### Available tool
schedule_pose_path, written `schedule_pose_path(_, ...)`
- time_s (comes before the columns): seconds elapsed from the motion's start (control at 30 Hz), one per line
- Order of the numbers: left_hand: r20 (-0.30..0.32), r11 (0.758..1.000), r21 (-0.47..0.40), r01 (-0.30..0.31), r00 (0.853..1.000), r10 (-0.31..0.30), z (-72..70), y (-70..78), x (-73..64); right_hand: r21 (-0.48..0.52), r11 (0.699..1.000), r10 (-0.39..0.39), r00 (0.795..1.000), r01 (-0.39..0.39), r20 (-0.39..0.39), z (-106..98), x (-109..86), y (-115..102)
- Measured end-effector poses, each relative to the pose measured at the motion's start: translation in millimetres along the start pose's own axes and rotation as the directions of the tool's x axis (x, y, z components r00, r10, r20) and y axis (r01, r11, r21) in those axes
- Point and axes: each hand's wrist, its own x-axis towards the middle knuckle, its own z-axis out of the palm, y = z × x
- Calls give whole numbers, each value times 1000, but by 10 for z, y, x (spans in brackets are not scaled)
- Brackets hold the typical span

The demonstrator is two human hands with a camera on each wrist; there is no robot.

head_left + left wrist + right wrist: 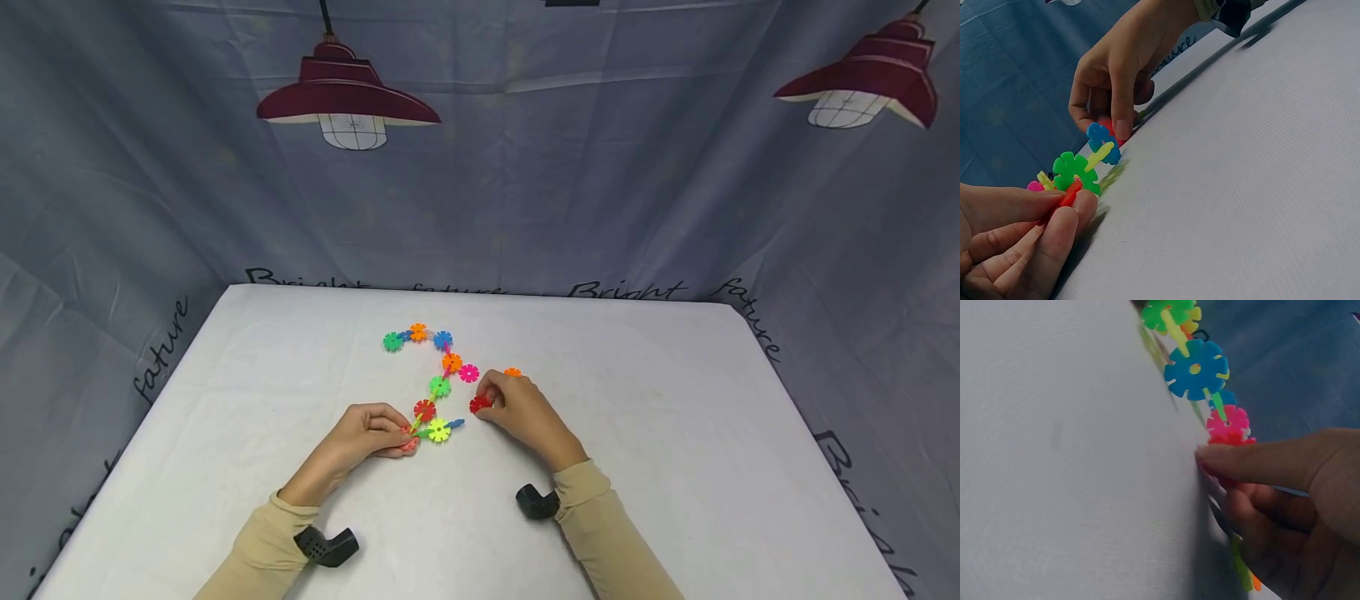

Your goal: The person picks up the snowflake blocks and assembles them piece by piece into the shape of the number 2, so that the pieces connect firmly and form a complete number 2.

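A chain of interlocking plastic flower discs winds over the table, from a green disc (392, 342) at the far end to a blue disc (455, 423) at the near end. My left hand (367, 431) pinches a coral-red disc (1072, 191) of this chain between thumb and fingers. Beside it are a yellow disc (439, 430) and a green disc (1075, 172). To the right, my right hand (528, 412) pinches a separate red disc (477, 404) by its edge. A small gap parts that disc from the blue one in the head view. Fingers hide part of both red discs.
A pink disc (468, 372) lies close to the chain's orange disc (452, 362). Another orange disc (513, 372) shows partly behind the right hand. All stand on a white-covered table (675, 433), with a grey-blue printed curtain (525, 183) behind it.
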Motion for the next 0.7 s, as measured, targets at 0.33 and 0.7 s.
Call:
schedule_pose_path(0.33, -1, 1000, -3, -4, 1000, 4, 0, -4, -1, 450, 869, 50, 941, -207, 335, -122, -11, 17)
schedule_pose_path(0.7, 9, 1000, 0, -9, 1000, 9, 4, 2, 4, 477, 852, 52, 941, -217, 336, -85, -3, 34)
